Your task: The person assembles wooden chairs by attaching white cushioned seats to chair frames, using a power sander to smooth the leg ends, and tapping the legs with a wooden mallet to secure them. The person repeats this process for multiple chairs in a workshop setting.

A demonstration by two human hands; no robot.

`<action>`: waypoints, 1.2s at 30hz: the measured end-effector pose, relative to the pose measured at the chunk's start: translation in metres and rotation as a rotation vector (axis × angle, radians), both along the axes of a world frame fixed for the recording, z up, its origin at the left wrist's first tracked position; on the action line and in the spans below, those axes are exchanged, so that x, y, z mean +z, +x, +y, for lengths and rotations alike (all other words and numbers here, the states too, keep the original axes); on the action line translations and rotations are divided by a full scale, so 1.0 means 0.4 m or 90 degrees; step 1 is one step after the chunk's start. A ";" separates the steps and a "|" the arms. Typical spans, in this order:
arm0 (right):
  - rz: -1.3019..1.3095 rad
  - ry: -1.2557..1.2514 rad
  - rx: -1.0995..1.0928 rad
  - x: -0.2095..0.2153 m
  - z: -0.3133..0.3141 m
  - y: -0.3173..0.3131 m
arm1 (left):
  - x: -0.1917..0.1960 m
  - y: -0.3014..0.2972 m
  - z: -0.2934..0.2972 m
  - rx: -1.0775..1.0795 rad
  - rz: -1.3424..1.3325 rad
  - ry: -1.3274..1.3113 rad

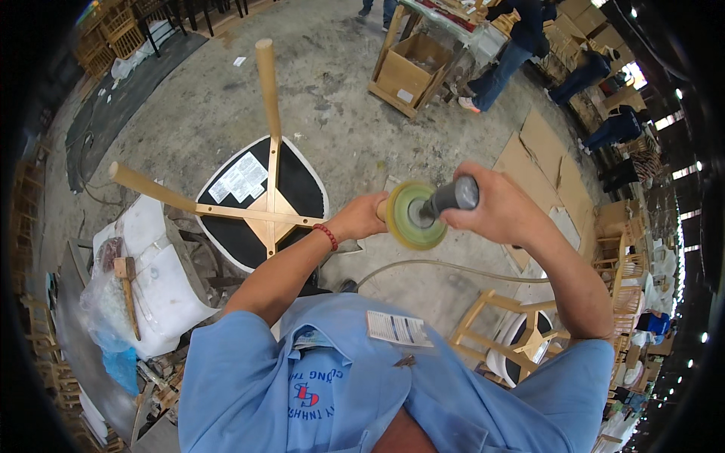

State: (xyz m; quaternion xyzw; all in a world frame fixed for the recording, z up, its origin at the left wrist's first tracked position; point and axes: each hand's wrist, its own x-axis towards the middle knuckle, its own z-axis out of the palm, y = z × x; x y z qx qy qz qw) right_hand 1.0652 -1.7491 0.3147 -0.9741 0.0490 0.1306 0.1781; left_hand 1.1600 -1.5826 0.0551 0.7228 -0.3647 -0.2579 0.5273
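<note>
My right hand [495,204] is wrapped round the dark grey body of a disc sander [458,195]. Its round yellow-green pad [400,215] faces my left hand. With a red bead bracelet at the wrist, my left hand [361,217] is closed round the end of a wooden chair leg, whose pale tip [383,211] shows beside the pad. Whether pad and wood touch, I cannot tell. The upturned chair [273,215] has a black seat underside, a white rim and crossed wooden rails. Two other legs [268,87] point away from me; my left forearm hides part of the chair.
To the left, a bench with white padding [147,302] bears a wooden mallet [128,298] and plastic wrap. A hose [453,262] crosses the floor. Another chair [521,343] lies at lower right. Cardboard sheets [540,158], a cardboard box [414,72] and several people stand or lie farther off.
</note>
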 end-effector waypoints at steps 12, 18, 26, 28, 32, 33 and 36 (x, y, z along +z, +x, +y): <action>-0.119 0.204 -0.131 0.061 -0.141 0.268 | -0.044 0.149 0.146 -0.153 -0.004 0.204; -0.221 0.196 0.024 0.091 -0.067 0.573 | -0.003 0.531 0.319 0.360 -0.082 0.219; -0.104 0.066 0.157 0.110 0.273 0.969 | 0.109 0.851 0.272 0.510 -0.018 -0.127; -0.055 0.038 0.196 0.090 0.340 1.024 | 0.077 0.867 0.264 0.539 -0.083 -0.180; -0.025 -0.015 0.235 0.063 0.399 1.104 | 0.041 0.868 0.249 0.577 -0.157 -0.203; -0.006 -0.019 0.222 0.060 0.391 1.121 | 0.055 0.860 0.236 0.568 -0.123 -0.151; 0.062 -0.034 0.122 0.090 0.350 1.193 | 0.068 0.865 0.239 0.575 -0.029 -0.129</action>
